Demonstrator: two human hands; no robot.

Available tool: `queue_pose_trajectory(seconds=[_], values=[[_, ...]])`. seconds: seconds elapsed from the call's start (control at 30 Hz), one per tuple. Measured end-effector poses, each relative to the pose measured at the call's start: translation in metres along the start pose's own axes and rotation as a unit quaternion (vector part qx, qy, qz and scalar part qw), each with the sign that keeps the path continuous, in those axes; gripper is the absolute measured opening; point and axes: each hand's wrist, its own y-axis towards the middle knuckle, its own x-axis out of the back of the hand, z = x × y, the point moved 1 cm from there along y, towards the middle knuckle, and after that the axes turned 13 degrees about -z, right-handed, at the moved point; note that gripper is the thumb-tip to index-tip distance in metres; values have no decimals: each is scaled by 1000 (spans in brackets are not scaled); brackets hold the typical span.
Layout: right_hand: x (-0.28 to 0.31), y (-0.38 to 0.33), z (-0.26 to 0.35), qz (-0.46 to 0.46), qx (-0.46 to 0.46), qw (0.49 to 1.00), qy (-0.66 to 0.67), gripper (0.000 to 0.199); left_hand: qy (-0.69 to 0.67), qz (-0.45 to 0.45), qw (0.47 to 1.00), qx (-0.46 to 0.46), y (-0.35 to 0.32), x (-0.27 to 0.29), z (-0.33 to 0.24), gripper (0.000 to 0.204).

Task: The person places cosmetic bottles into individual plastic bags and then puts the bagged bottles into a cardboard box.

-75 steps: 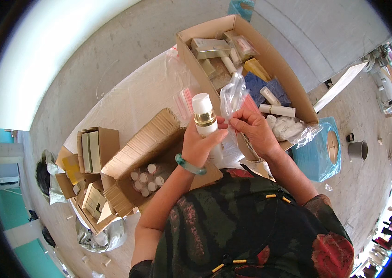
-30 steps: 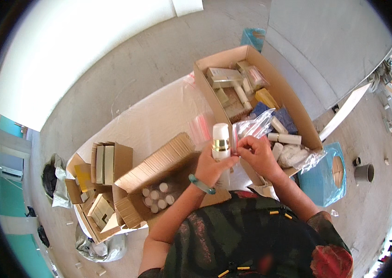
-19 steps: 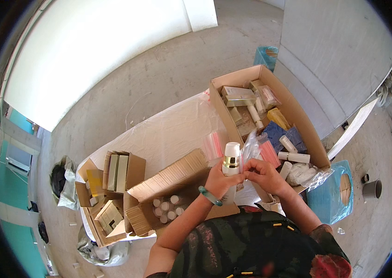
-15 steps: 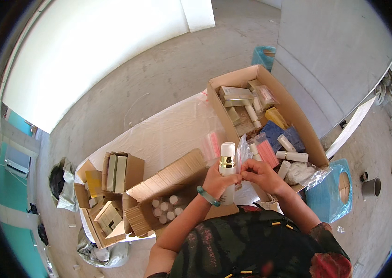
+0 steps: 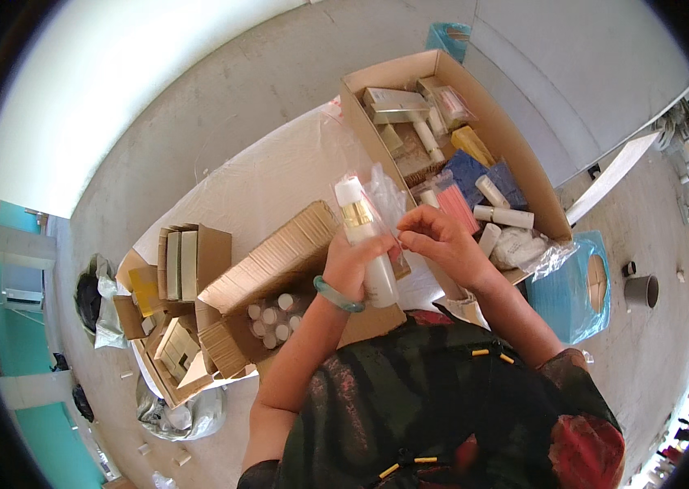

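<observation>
White bottle [image 5: 380, 282] in left hand [image 5: 349, 264], long axis aslant, cap [image 5: 349, 191] forward-left.

The left hand [image 5: 351, 265] is partly covering the middle of the white bottle [image 5: 359, 231]. The left forearm [image 5: 309, 342] is hiding some of the open carton [image 5: 267, 257]. Whether the right hand [image 5: 442, 244] is pinching anything, the view is not showing. The lower edge is cutting the dark shirt [image 5: 442, 391].

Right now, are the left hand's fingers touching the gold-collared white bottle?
Touching. The head view shows the left hand gripping the white bottle, its thumb lying across the bottle's body.
</observation>
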Motion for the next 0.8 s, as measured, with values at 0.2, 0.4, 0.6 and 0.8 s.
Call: queue_pose_trajectory(seconds=[0.2,0.4,0.6,0.8], values=[[-7,-2,1,-37,34,999,-20,15,-42,-26,999,16,-8,-10,-7,28],[0,-1,2,-32,-3,999,-14,13,-40,-7,999,24,1,-3,3,31],[4,-1,-8,-43,10,997,-55,11,-24,-36,999,21,1,-7,1,31],[14,3,-11,-111,57,986,-110,12,-11,-39,999,6,-4,1,-5,33]])
